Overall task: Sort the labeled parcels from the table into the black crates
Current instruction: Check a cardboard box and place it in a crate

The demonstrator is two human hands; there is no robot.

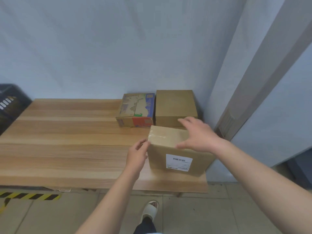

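A plain brown parcel (168, 149) with a white barcode label on its near face stands at the front right of the wooden table (67, 146). My left hand (137, 154) touches its left edge with fingers bent. Over its top right corner my right hand (199, 135) is spread, fingers apart, resting on or just above the top. Behind it stand a printed cardboard box (136, 109) and a plain brown box (175, 105), side by side against the wall. One black crate (10, 102) shows at the far left edge.
A pale wall runs behind the table and a grey pillar rises at the right. Yellow-black hazard tape (28, 196) marks the tiled floor below the table's front edge. My foot in a light slipper (150, 210) is on the floor.
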